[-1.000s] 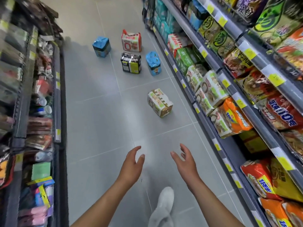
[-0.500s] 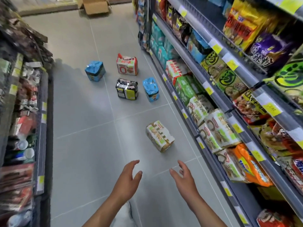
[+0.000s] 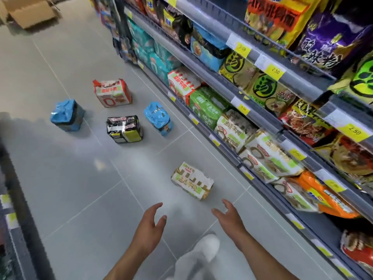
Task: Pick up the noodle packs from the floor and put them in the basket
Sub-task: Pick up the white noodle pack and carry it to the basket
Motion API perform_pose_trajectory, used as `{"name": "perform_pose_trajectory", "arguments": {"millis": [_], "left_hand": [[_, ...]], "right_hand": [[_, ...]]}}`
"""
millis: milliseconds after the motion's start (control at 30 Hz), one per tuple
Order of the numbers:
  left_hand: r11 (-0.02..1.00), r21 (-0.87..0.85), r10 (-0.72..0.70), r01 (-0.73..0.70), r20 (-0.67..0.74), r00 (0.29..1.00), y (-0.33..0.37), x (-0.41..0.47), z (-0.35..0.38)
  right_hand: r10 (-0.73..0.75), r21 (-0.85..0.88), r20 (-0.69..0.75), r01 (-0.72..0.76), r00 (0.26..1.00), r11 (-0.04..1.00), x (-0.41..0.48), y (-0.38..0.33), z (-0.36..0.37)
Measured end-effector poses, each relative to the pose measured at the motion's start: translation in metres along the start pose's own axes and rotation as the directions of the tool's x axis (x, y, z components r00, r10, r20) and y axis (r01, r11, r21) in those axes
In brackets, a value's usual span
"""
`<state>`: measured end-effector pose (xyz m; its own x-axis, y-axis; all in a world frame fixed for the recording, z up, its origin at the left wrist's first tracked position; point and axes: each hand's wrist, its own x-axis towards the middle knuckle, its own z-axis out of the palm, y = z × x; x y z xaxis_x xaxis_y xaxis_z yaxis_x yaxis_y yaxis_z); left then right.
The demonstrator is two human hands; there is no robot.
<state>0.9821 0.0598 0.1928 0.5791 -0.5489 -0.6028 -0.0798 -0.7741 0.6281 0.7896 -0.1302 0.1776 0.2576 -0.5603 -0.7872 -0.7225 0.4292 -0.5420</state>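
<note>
Both hands, left (image 3: 149,223) and right (image 3: 228,215), spread empty near lower-centre pack (image 3: 191,180): probably light, crinkly, crushable; clasp its ends.

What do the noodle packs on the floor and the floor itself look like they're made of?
Noodle packs, such as the white-green one and the black one: thin printed plastic film, glossy, judging by crinkles and bright glints. Floor: large grey tiles, likely ceramic, with a smooth satin sheen, thin grout lines and soft reflections.
</note>
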Motion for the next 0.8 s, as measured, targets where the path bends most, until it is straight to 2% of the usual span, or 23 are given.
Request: {"name": "perform_pose_trajectory", "arguments": {"millis": [267, 367, 567, 700, 800], "left_hand": [[0.991, 0.103, -0.098, 0.089, 0.086, 0.991, 0.036, 0.130, 0.020], [0.985, 0.124, -0.135, 0.120, 0.126, 0.983, 0.036, 0.183, 0.039], [0.978, 0.189, -0.116, 0.086, 0.154, 0.981, 0.014, 0.288, 0.064], [0.979, 0.165, -0.151, 0.122, 0.177, 0.973, -0.016, 0.360, 0.082], [0.975, 0.068, -0.221, 0.210, 0.283, 0.933, -0.024, 0.397, 0.104]], "right_hand": [[0.155, 0.100, 0.015, -0.156, 0.988, 0.983, 0.085, -0.011, 0.013], [0.227, 0.190, -0.008, -0.222, 0.974, 0.956, 0.123, -0.003, 0.021], [0.337, 0.344, -0.045, -0.302, 0.940, 0.889, 0.207, 0.020, 0.045], [0.394, 0.476, -0.016, -0.339, 0.919, 0.812, 0.266, 0.037, 0.069], [0.437, 0.617, 0.004, -0.346, 0.899, 0.707, 0.310, 0.058, 0.089]]}}
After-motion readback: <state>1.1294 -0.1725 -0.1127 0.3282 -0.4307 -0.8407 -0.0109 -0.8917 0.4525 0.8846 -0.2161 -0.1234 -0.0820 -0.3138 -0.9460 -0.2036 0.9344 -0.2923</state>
